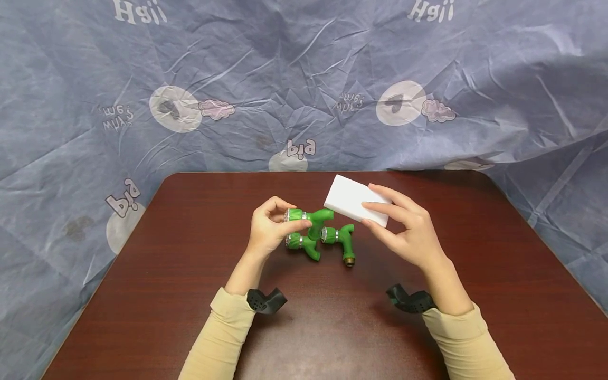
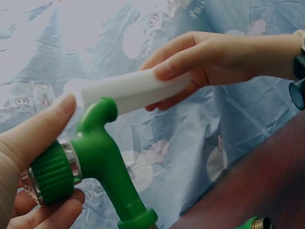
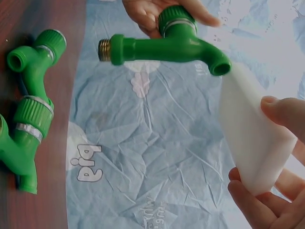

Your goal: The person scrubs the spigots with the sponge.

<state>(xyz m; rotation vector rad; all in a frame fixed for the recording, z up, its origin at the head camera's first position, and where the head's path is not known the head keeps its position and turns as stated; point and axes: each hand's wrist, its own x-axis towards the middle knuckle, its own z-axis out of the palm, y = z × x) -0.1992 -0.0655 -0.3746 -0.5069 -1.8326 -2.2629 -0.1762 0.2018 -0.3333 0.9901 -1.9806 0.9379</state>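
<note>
My left hand [image 1: 272, 226] grips a green tap [image 2: 102, 157] by its ribbed knob, holding it above the table. The tap has a curved spout and a brass threaded end [image 3: 104, 49]. A white rectangular block [image 1: 355, 199], sponge-like, is pinched between the thumb and fingers of my right hand [image 1: 408, 224]. One end of the block meets or nearly meets the tap's spout; whether they touch I cannot tell. Two more green taps lie on the table below: one tap [image 1: 310, 247] under my left hand, another tap [image 1: 345, 244] to its right.
A dark red-brown wooden table [image 1: 190, 316] with rounded far corners carries the taps. Behind it hangs a wrinkled blue-grey printed cloth [image 1: 266, 68]. Black wrist straps with cameras [image 1: 410, 301] sit at both cuffs.
</note>
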